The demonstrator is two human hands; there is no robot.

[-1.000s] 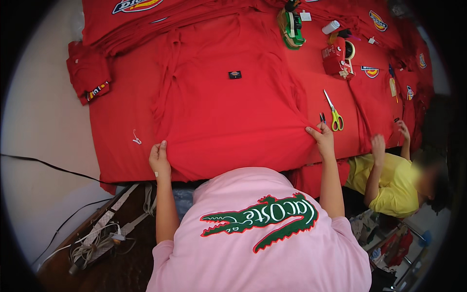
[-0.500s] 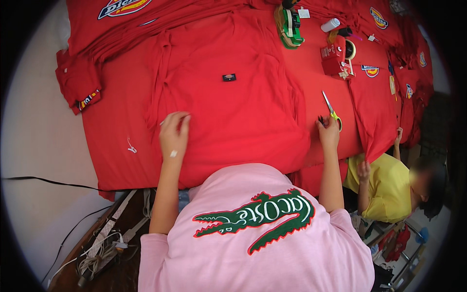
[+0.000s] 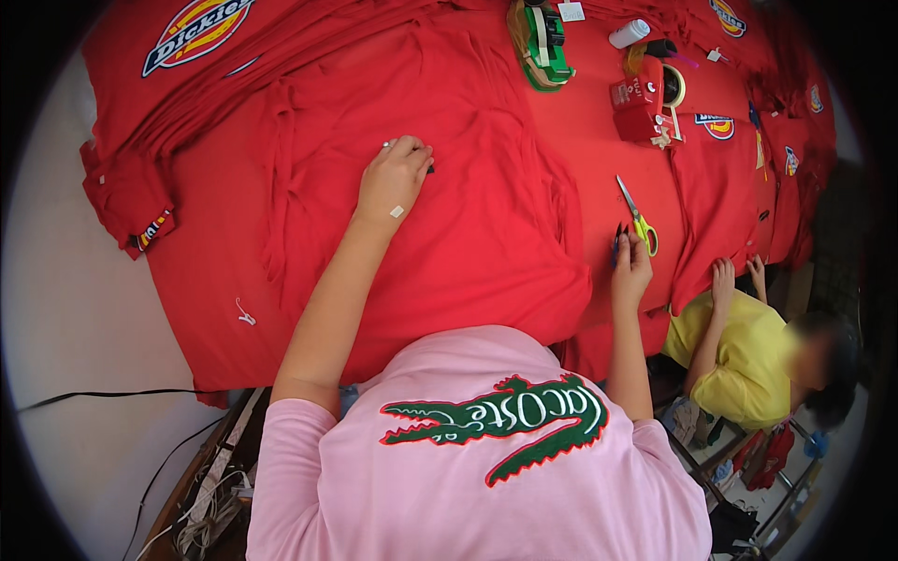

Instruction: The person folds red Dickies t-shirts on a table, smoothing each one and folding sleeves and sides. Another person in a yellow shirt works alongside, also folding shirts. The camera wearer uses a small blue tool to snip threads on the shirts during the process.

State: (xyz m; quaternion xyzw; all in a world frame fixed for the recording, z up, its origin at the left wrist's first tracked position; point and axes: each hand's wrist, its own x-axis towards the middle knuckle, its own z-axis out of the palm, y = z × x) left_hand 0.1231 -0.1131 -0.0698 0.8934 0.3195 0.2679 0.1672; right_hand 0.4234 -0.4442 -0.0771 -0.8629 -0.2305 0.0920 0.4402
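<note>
A red shirt (image 3: 486, 234) lies spread flat on the red-covered table. My left hand (image 3: 398, 178) rests on its chest, fingers curled over a small black label (image 3: 430, 168) that barely shows. A small plaster sits on that wrist. My right hand (image 3: 631, 269) lies at the shirt's right edge and pinches a small dark tool (image 3: 617, 241). Yellow-handled scissors (image 3: 641, 222) lie just beyond those fingers, pointing away from me.
More red garments with coloured patches (image 3: 192, 28) pile up at the back and left. A green tape dispenser (image 3: 543, 42), a red one (image 3: 645, 98) and a white tube (image 3: 629, 33) stand behind. A person in a yellow shirt (image 3: 739, 365) touches the cloth at right. Cables (image 3: 112, 393) run lower left.
My left hand has moved from the shirt's near hem up to the black label on the chest. My right hand has shifted a little toward the scissors, still holding the dark tool.
</note>
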